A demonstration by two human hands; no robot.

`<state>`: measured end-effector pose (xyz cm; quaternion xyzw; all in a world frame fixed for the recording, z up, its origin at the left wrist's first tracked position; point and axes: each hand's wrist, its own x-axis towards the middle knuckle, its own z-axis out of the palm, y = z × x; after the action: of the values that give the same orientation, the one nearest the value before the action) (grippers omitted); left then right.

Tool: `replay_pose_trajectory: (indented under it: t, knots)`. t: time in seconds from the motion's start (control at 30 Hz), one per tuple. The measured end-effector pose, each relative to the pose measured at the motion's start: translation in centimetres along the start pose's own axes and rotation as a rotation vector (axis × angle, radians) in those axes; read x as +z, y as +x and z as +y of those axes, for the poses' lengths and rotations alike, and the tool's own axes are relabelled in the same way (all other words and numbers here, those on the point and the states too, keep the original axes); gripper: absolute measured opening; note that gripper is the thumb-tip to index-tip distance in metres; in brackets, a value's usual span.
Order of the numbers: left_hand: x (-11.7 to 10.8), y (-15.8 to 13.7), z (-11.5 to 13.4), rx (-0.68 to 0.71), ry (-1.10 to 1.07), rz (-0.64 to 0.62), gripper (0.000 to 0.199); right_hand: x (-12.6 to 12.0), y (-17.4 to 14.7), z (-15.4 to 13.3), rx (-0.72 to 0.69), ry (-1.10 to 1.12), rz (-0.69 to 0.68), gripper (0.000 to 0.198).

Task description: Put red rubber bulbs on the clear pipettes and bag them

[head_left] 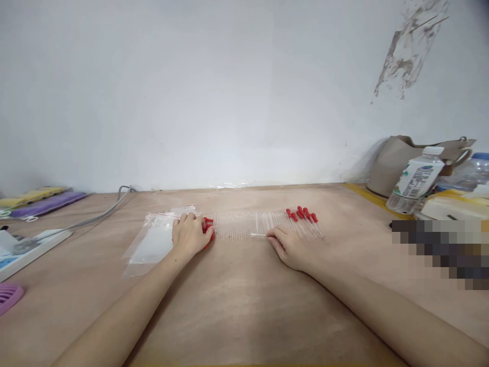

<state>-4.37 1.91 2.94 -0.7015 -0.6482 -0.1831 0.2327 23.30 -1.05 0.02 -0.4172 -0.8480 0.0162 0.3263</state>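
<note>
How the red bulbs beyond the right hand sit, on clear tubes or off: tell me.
On, it appears: thin clear tubes run from the red bulbs, slanting toward the person. Cannot tell how tightly they fit.

**Diffuse Light, Soft Detail**

Diffuse light covered the wall (214,92), dimming at upper right. A pale sheen marked the lower-centre tabletop (248,306); soft shadows bordered the forearms (148,293). Clear tubes (233,227) lacked crisp edges. Pixel blocks (451,252) masked the lower right.

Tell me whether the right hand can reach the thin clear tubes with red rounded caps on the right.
Probably yes: the right hand lies close beside those red-capped tubes, with nothing visible between. The thin whitish tube at its fingertips might need releasing first.
</note>
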Motion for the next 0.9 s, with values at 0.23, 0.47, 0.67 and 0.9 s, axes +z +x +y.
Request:
replay_pose_trajectory:
  t: [0.23,0.47,0.67,0.9]
  knots:
    - [-1.0,0.3,0.4,0.035,0.012,0.074,0.028,-0.1,-0.2,-0.1,0.037,-0.022,-0.021,0.026]
    - [-2.5,-1.1,3.7,0.129,-0.518,0.106,0.016,0.7,-0.2,0.7,0.027,-0.018,0.019,0.026]
    - [-0.6,-3.8,5.8,0.241,-0.735,-0.136,0.009,1.0,-0.2,1.5,0.05,-0.106,0.048,0.025]
    - [0.2,-3.9,6.5,0.367,-0.781,-0.143,0.023,0.1,-0.5,0.5,0.036,-0.26,0.048,0.029]
